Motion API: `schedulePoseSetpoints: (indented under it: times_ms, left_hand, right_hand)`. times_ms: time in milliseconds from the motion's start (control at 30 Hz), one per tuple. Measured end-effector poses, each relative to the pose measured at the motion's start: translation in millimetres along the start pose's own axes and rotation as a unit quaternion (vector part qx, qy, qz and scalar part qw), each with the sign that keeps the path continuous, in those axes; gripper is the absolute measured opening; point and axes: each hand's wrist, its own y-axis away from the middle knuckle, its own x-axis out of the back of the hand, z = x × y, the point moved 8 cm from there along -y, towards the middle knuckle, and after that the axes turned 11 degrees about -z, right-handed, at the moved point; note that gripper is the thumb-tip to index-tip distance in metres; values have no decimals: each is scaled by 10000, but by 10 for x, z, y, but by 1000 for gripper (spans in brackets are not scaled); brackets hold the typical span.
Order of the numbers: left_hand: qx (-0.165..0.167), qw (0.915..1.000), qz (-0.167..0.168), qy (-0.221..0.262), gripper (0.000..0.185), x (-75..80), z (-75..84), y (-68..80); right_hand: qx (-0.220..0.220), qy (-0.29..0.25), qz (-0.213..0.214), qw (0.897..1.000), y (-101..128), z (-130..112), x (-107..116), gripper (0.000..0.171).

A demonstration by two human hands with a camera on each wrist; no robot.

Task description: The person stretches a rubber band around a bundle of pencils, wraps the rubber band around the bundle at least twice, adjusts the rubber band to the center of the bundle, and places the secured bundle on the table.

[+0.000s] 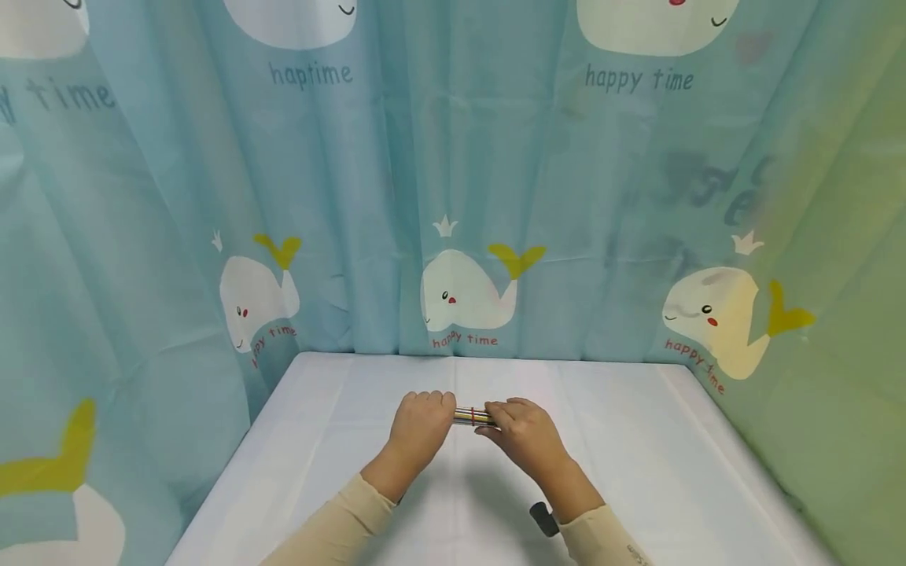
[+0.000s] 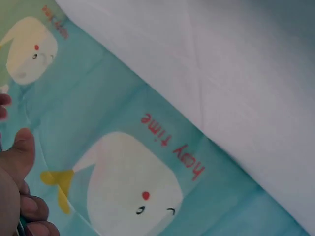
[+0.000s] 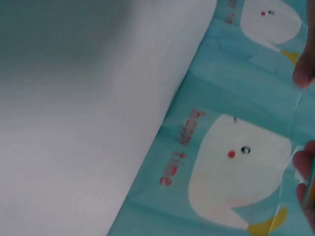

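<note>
Above the middle of the white table [image 1: 637,472], both hands hold a short bundle of thin, multicoloured sticks or pens [image 1: 473,417], lying crosswise. My left hand [image 1: 421,424] wraps its curled fingers round the bundle's left end. My right hand [image 1: 520,431] pinches the right end between its fingertips. Only a short stretch of the bundle shows between the two hands. The left wrist view catches just a thumb and fingertips [image 2: 19,162] at its left edge. Fingertips [image 3: 306,172] at the right edge are all the right wrist view shows of that hand.
A teal curtain [image 1: 453,196] printed with white whales and "happy time" hangs round the table on the back and both sides. A small black device [image 1: 543,519] sits at my right wrist. Beige sleeves [image 1: 333,527] cover both forearms.
</note>
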Motion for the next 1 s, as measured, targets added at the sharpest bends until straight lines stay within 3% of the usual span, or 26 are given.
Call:
schedulePoseSetpoints:
  times_ms: [133,367,633,1000]
  left_hand:
    - [-41,9999,97,34,27,-9,-18,-1]
    - [-442,9990,76,-6,31,5,207,-23]
    - [-236,9997,4,95,32,-18,170,-16]
    - [-354,9991,209,88,36,-3,285,26]
  right_hand:
    - [141,4,-59,9999,13,12,-6,33]
    - [250,-107,-300,9992,-25,-94,-83,31]
    - [-27,-76,-458,9989,26,-33,-69,42]
    - [117,-208,-638,9977,4,-154,-113,32]
